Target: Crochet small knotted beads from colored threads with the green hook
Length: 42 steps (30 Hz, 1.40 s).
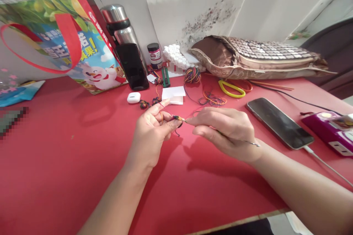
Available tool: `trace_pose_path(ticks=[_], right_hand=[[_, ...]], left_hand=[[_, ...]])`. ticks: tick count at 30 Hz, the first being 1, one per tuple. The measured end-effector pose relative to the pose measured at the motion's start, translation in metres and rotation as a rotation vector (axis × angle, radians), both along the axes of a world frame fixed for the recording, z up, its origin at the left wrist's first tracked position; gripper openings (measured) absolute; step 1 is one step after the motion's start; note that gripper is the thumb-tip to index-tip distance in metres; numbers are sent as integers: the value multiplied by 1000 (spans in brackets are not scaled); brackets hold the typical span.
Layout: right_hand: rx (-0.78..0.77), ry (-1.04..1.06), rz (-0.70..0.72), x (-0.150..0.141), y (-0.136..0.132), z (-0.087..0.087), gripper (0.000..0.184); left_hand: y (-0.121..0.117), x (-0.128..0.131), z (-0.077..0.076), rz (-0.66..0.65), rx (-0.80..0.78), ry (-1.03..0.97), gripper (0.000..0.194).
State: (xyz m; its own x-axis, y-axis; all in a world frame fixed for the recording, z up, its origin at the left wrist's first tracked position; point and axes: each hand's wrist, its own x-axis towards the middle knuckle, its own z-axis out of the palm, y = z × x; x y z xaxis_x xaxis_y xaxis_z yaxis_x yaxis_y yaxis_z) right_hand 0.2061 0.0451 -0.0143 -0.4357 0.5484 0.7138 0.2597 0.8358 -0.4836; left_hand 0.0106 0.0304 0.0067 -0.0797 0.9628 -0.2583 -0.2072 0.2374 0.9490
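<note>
Between the thumb and fingers of my left hand (153, 126) is a small crochet piece (177, 118) in dark, yellow and green yarn, a short tail hanging below it. A strand of yarn runs over my raised left index finger. My right hand (226, 128) is closed round a thin crochet hook (252, 143); its far end sticks out past the palm, and its tip meets the piece at my left fingertips. Beyond my hands lie a multicoloured yarn ball (192, 75), loose yarn (212, 99) and small dark yarn pieces (144, 104).
Behind stand a steel flask (124, 33), a propped black phone (134, 66), a jar (154, 56) and a shopping bag (102, 69). A white earbud case (134, 97) and folded paper (173, 93) lie nearer. To the right are yellow-handled scissors (231, 90), a charging phone (280, 123) and a purple power strip (325, 132).
</note>
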Motion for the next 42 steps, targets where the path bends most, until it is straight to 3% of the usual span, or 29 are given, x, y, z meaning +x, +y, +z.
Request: trace_pose_path(ticks=[5,10,16,25,35,42], right_hand=[[113,-42,28,-1,6,-7,15],[363,-161,-24,-7,7,-14,17],[555,-262,-151,-19,5,-22,12],[519,-381,-204,-21,-5,-22,18],[493,-232,-107,-13,0,-23,22],[371,-226,-144,-17,-4,-21,19]], left_hand=[[4,-7,4,10,-27,-131,69],[7,-12,0,-111,-70,-270,57],[6,-8,1,-24,-54,-297,65],[2,-2,-4,19,144,-66,79],[10,-13,-6,-137,-86,-338,74],[4,-4,-4,5,100,-188,85]])
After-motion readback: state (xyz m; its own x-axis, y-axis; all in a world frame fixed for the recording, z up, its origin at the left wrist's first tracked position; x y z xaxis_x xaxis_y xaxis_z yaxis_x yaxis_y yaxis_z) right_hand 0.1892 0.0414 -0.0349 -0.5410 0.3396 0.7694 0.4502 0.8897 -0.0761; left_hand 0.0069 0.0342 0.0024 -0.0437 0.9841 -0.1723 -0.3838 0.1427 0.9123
